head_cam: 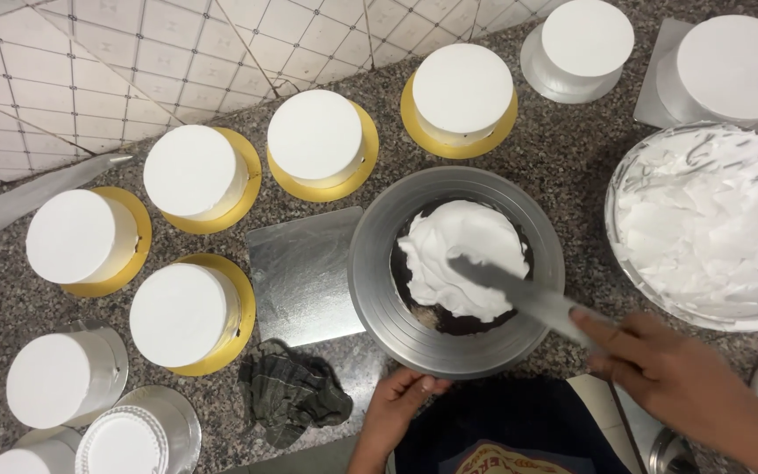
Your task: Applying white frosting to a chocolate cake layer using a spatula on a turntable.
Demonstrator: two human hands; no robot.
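Note:
A dark chocolate cake [449, 318] sits on a round grey metal turntable [375, 263], with a mound of white cream [458, 254] on top. My right hand [660, 364] grips a long flat metal spatula [519, 294]; its blade lies across the cream's right side. My left hand [396, 399] rests at the turntable's near edge, fingers curled against the rim.
Several white frosted cakes [190, 171] on gold and silver boards ring the counter's left and back. A large bowl of white cream [704, 228] stands right. A silver square board [304, 272], a crumpled dark cloth [296, 391] and a clear piping bag [37, 193] lie nearby.

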